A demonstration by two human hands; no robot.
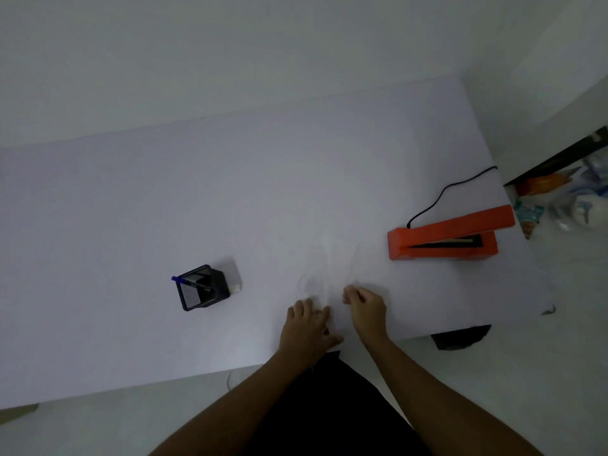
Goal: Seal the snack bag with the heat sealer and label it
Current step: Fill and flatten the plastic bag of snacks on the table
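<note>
A clear, almost invisible snack bag [329, 268] lies flat on the white table [164, 199], just beyond my hands. My left hand [307, 325] rests palm down on the bag's near edge with its fingers spread. To its right, my right hand [367, 307] has its fingers curled and pinches the bag's near right corner. The orange heat sealer [444, 240] stands to the right of the bag with its arm raised; a black cord [441, 195] runs off behind it. The bag's contents cannot be made out.
A black mesh pen holder [200, 289] with a blue pen [190, 283] stands left of my hands, and a small white pad [235, 279] lies behind it. Beyond the table's right edge, packets and bags [559, 199] lie on the floor. The light is dim.
</note>
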